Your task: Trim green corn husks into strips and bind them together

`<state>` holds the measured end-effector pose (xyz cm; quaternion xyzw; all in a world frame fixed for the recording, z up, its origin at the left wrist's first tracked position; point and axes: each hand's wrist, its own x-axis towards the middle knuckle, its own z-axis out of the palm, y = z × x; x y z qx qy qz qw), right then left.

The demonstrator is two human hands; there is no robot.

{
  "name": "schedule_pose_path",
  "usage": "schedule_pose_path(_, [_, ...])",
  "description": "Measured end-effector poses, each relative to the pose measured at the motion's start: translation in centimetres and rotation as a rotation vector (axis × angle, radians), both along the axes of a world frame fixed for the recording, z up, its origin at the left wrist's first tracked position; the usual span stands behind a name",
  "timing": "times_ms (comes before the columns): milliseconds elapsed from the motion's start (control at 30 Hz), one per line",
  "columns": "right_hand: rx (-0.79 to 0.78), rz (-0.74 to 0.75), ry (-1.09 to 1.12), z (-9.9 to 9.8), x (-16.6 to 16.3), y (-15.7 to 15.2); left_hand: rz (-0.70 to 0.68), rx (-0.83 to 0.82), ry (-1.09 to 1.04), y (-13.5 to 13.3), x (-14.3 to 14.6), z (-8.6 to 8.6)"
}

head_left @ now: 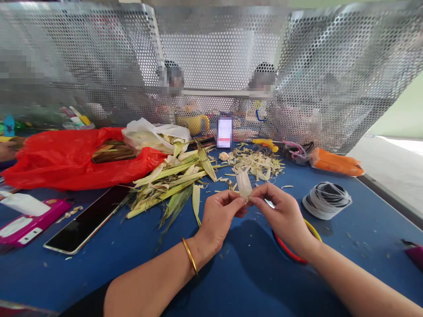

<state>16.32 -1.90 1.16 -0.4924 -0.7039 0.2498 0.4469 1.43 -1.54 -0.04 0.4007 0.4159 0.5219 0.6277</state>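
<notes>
Two bare hands meet over a blue table (363,237) behind a perforated metal screen (330,66). The left hand (220,218), a gold bangle (190,255) at its wrist, and the right hand (282,215) each pinch the lower end of a short pale leaf strip (243,182). Thumbs and forefingers are closed on the strip, so it stands upright between them just above the tabletop. Behind it lies a scatter of trimmings (257,160); to the left, a pile of long green and yellow leaves (172,180) spills from beside a red plastic bag (59,158). A dark phone (86,220) lies flat near the left forearm, a coil of white cord (326,200) sits beyond the right hand, and a red-and-yellow ring (291,251) shows under the right wrist. The strip looks thin and fibrous, so a hard pull or twist from either side would likely split it along the grain. Held only at the fingertips, it could also slip and drop among the look-alike trimmings.
</notes>
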Motion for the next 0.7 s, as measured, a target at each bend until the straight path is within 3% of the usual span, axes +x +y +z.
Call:
schedule_pose_path(300, [-0.005,-0.001,0.105,-0.03,-0.11,0.23,-0.008,0.129,0.206,0.08,-0.11,-0.19])
schedule_pose_path(433, [0.046,0.026,0.074,0.21,-0.19,0.13,-0.003,0.03,0.103,0.08,-0.05,0.07])
schedule_pose_path(700, [0.308,0.106,-0.207,0.21,0.43,0.17,-0.066,-0.095,-0.035,0.15,-0.12,0.43])
